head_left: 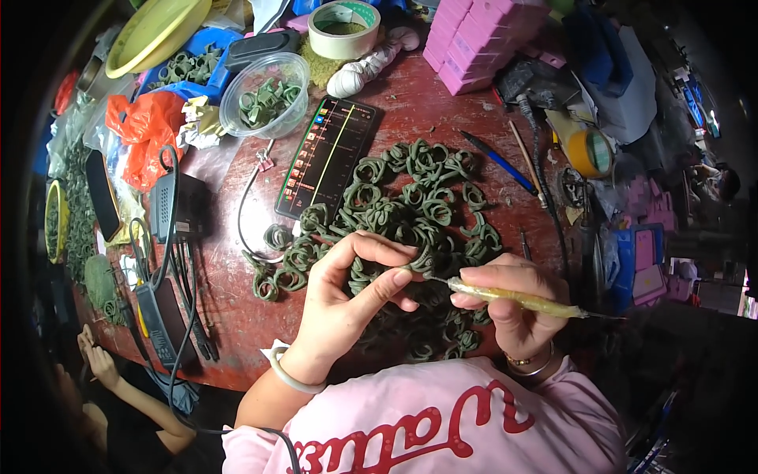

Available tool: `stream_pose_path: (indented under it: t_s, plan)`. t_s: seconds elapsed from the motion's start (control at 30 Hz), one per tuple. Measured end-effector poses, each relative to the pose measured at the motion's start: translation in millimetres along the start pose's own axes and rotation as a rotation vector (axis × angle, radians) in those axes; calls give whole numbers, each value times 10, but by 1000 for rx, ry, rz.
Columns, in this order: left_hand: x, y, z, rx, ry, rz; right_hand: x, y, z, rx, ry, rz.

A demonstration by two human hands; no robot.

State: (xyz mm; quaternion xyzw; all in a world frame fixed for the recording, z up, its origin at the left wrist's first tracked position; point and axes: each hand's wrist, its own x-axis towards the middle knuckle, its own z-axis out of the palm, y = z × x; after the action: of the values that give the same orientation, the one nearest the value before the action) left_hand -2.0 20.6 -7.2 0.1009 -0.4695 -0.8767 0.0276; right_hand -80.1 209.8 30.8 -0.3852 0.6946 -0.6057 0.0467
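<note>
In my left hand [347, 288], a small dark green ring [422, 262] is pinched between thumb and fingers. My right hand [517, 304] grips a slim pen-like tool [513, 298] with a yellowish, translucent handle; its thin metal tip touches or nearly touches the ring, I cannot tell which. Beyond and under both hands spreads a heap of similar green rings [434, 209], some with rounded ornaments. My hands hide part of this heap.
A lit phone [328, 158] lies past the heap, near a clear bowl of green pieces [264, 99]. A blue pen [499, 162] rests to the right. Pink blocks [478, 43] and a tape roll [343, 31] stand behind. Black boxes with cables [178, 207] lie left, near another person's hand [101, 367].
</note>
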Motion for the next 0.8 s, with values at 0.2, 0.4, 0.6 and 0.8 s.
stream_pose_path:
  t_s: [0.2, 0.4, 0.6, 0.8]
  plan:
    - [8, 45, -8, 289, -65, 110, 84, 6, -5, 79, -151, -101]
    - [4, 36, -37, -225, -33, -119, -69, 30, 5, 247, 123, 67]
    - [15, 29, -127, -463, -42, -185, -37, 20, 36, 239, 235, 108]
    - [35, 25, -172, -623, -69, -226, 88, 53, 40, 2, -63, -190]
